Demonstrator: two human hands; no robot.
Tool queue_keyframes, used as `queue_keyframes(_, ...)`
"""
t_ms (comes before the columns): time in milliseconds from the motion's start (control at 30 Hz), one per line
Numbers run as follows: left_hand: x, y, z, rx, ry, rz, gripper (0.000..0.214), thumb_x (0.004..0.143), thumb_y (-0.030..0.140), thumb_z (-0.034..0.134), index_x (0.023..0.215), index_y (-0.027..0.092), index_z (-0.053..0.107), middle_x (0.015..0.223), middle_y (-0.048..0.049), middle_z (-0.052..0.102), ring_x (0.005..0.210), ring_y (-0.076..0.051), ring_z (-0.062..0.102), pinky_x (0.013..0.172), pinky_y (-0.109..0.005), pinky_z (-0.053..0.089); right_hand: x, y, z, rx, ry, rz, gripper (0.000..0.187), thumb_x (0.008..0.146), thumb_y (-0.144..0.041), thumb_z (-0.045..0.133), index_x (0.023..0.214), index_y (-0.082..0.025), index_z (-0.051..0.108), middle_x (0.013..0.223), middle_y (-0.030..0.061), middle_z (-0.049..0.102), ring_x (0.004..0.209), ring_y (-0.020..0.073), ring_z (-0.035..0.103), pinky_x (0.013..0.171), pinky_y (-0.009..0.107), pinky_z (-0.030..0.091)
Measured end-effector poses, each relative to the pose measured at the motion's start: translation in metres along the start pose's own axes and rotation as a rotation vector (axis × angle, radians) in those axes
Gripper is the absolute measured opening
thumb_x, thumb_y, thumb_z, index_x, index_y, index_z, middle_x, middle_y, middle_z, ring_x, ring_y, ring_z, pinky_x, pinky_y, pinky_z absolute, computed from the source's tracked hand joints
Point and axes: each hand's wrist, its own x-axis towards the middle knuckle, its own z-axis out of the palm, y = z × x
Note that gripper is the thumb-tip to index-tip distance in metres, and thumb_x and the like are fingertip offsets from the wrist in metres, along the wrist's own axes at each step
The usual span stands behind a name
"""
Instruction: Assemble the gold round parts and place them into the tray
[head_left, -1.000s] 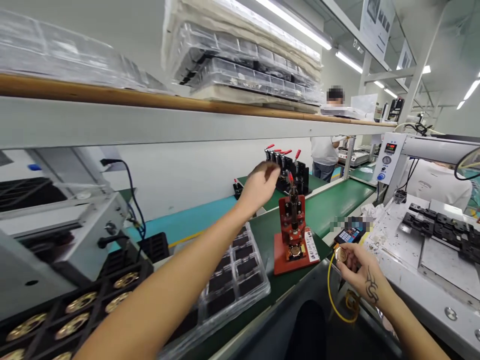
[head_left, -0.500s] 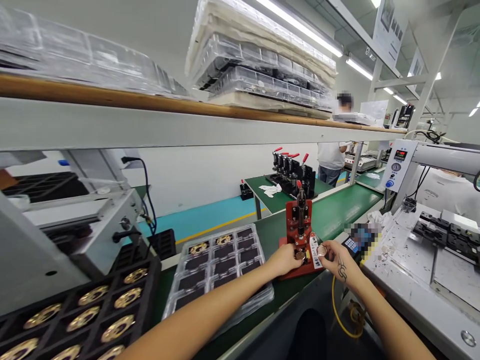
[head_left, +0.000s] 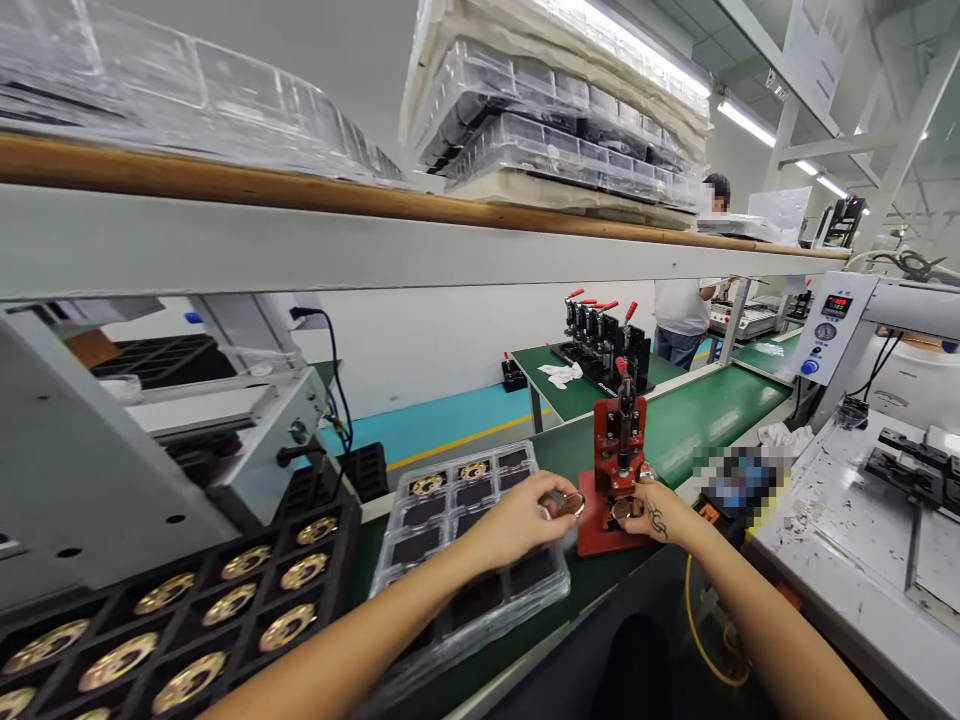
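My left hand (head_left: 541, 508) pinches a round, rose-gold-rimmed metal part (head_left: 573, 504), perhaps a watch case, just left of the red toggle press (head_left: 619, 440). At the foot of the press, my right hand (head_left: 654, 512) has its thumb and fingers closed on a second round metal part (head_left: 622, 510) in the fixture. The press lever stands upright with a red tip. Left of the press lies a clear plastic tray (head_left: 566, 582) with dark compartments, partly behind my left forearm. Two gold rings (head_left: 428, 485) show in its far row.
A black tray (head_left: 349, 545) of several gold rings sits at lower left beside a grey machine (head_left: 82, 480). Several black toggle presses (head_left: 600, 345) stand on the green table behind. At right is a white machine (head_left: 832, 560). A shelf (head_left: 360, 250) crosses above; people work beyond.
My left hand has drawn back leftward from the press fixture with a round part. My right hand has brought its round part from beside the press into the fixture. The view has shifted slightly.
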Motion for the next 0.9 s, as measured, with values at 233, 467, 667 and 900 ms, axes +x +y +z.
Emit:
queue_keyframes(233,-0.050,0.000,-0.044,-0.588,0.068,-0.167,0.051,0.074,0.040,0.089,0.114,0.018,0.065,0.092,-0.0011,0.068,0.074,-0.015,0.063,0.071,-0.030,0.054,-0.006,-0.012,-0.029,-0.008,0.012,0.017,0.015,0.077,-0.032,0.086,0.079,-0.019,0.077,0.075,0.0002,0.072,0.072,0.0190,0.065,0.070,0.029,0.053)
queue_keyframes(467,-0.075,0.014,-0.049,-0.435,0.163,-0.065,0.046,0.083,0.043,0.082,0.120,0.021,0.064,0.097,-0.0021,0.071,0.079,-0.018,0.068,0.077,-0.035,0.059,0.068,-0.056,-0.118,0.080,0.433,0.043,0.065,0.102,-0.075,0.041,0.089,-0.021,0.074,0.091,0.0121,0.080,0.096,0.0299,0.073,0.086,0.039,0.057)
queue_keyframes(667,-0.094,0.031,-0.056,-0.308,0.290,-0.066,0.046,0.082,0.039,0.080,0.122,0.020,0.065,0.096,-0.0028,0.073,0.086,-0.021,0.073,0.079,-0.035,0.060,0.101,-0.159,-0.121,0.267,0.461,-0.155,0.076,0.104,-0.078,0.025,0.121,-0.020,0.072,0.101,0.0097,0.081,0.090,0.0243,0.078,0.085,0.038,0.061)
queue_keyframes(900,-0.199,0.020,-0.090,-0.049,0.632,-0.236,0.033,0.084,0.043,0.077,0.106,0.018,0.074,0.101,-0.0077,0.081,0.093,-0.025,0.076,0.083,-0.035,0.059,-0.015,-0.153,-0.060,-0.131,0.786,-0.483,0.046,0.111,-0.037,0.038,0.089,-0.025,0.078,0.100,0.0086,0.083,0.110,0.0311,0.078,0.106,0.052,0.054)
